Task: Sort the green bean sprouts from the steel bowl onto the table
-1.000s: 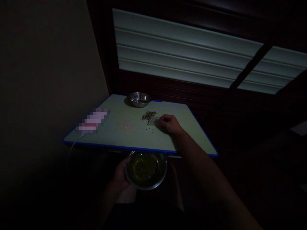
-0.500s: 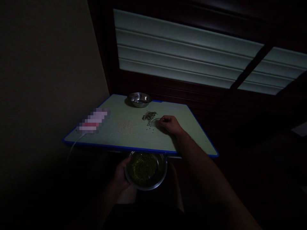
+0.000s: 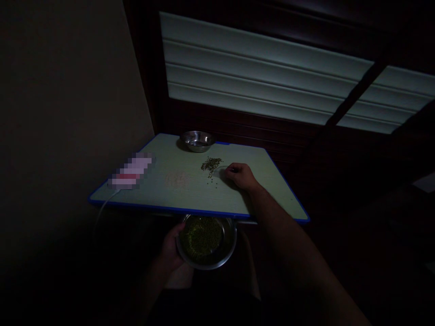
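My left hand (image 3: 172, 248) grips the left rim of a metal bowl (image 3: 228, 259), held just below the table's front edge. Small green beans (image 3: 203, 236) that look like mung beans cover its bottom. Over the table, my right hand (image 3: 240, 174) is closed, its fingers pinching a thin see-through piece (image 3: 219, 171) whose exact kind I cannot make out in the dim light. That piece rests at the right side of a loose pile of beans (image 3: 211, 164) on the tabletop. A few single beans lie scattered in front of the pile.
A second metal bowl (image 3: 197, 141) stands at the back of the blue-edged table (image 3: 190, 194). At the left lies a blurred-out pinkish object (image 3: 132, 171) with a white cable (image 3: 105, 203) hanging over the edge. Behind are dark wooden panels and pale slats (image 3: 251, 72).
The see-through piece shows less clearly, as if tilted a little. My right hand has barely shifted. The bowl in my left hand stays in place.
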`<control>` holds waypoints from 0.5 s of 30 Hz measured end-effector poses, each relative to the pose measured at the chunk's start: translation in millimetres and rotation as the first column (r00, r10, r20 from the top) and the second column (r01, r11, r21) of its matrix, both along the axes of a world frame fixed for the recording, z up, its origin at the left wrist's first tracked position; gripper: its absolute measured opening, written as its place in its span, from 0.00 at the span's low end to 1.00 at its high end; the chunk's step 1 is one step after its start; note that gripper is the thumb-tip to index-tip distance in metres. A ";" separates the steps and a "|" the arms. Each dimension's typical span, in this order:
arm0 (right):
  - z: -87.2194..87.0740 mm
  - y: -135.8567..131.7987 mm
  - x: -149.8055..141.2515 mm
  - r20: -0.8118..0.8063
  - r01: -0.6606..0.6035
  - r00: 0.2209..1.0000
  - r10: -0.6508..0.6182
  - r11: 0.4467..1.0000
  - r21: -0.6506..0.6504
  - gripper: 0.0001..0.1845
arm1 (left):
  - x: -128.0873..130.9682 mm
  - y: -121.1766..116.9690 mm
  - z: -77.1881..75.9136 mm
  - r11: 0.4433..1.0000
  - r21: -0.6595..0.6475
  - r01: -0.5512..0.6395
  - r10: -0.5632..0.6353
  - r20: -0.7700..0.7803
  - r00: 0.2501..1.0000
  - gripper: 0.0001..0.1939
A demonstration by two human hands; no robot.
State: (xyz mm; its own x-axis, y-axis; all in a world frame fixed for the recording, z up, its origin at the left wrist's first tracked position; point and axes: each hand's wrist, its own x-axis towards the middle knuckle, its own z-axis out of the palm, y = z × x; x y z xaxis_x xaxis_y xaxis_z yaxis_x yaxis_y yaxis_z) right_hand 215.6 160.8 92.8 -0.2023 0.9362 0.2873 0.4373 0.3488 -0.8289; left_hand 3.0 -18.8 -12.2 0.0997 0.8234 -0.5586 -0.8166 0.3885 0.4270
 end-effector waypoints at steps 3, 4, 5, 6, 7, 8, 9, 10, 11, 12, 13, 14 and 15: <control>0.4 -0.8 -1.1 -0.026 -0.037 0.999 0.037 0.999 0.020 0.12 | -0.2 0.1 -0.8 1.000 -0.005 -0.002 0.002 0.023 1.000 0.12; 0.7 -1.2 -1.5 -0.033 -0.052 0.998 0.052 0.999 0.018 0.12 | -0.1 0.1 -0.6 1.000 -0.006 0.000 0.001 0.028 1.000 0.12; 1.0 -1.6 -1.8 -0.039 -0.063 0.997 0.063 0.998 0.008 0.13 | 0.0 0.0 -0.3 1.000 -0.010 0.000 0.001 0.027 1.000 0.12; 1.5 -2.0 -2.0 -0.045 -0.068 0.997 0.068 0.998 -0.007 0.13 | 0.1 0.0 0.3 1.000 -0.016 -0.001 0.001 0.021 1.000 0.12; 2.0 -2.5 -2.2 -0.052 -0.067 0.996 0.066 0.997 -0.023 0.13 | 0.2 -0.1 0.9 1.000 -0.024 0.001 0.000 0.013 1.000 0.12; 2.6 -3.0 -2.2 -0.057 -0.067 0.996 0.065 0.997 -0.037 0.13 | 0.3 -0.2 1.7 1.000 -0.030 0.001 -0.001 0.005 1.000 0.12; 3.2 -3.5 -2.1 -0.062 -0.065 0.996 0.062 0.997 -0.045 0.13 | 0.5 -0.3 2.7 0.999 -0.034 0.000 0.000 -0.001 1.000 0.12; 3.6 -3.9 -2.0 -0.066 -0.064 0.996 0.060 0.997 -0.046 0.14 | 0.7 -0.3 3.6 0.999 -0.037 -0.004 0.003 -0.008 1.000 0.12; 3.8 -4.1 -1.9 -0.069 -0.063 0.996 0.060 0.997 -0.041 0.14 | 1.0 -0.3 4.7 0.999 -0.039 -0.004 0.003 -0.012 1.000 0.12; 3.8 -4.2 -1.8 -0.071 -0.064 0.996 0.062 0.997 -0.032 0.14 | 1.3 -0.3 5.7 0.999 -0.042 -0.004 0.003 -0.016 1.000 0.11; 3.6 -4.2 -1.8 -0.072 -0.065 0.995 0.063 0.998 -0.024 0.13 | 1.8 -0.3 6.7 0.999 -0.046 -0.005 0.005 -0.018 1.000 0.11; 3.2 -4.0 -1.8 -0.074 -0.065 0.995 0.063 0.998 -0.018 0.13 | 2.2 -0.3 7.8 0.999 -0.048 -0.006 0.005 -0.016 1.000 0.11; 2.8 -3.8 -1.8 -0.075 -0.067 0.995 0.065 0.998 -0.014 0.13 | 2.7 -0.3 8.8 0.999 -0.050 -0.005 0.005 -0.013 1.000 0.10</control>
State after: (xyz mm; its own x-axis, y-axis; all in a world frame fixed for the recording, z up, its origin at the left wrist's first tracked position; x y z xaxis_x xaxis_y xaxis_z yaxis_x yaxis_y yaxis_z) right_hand 213.8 157.0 95.6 -0.2423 0.9264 0.2882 0.3505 0.3606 -0.8643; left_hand 5.7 -19.1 -3.5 0.0883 0.7950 -0.6002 -0.8134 0.4054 0.4172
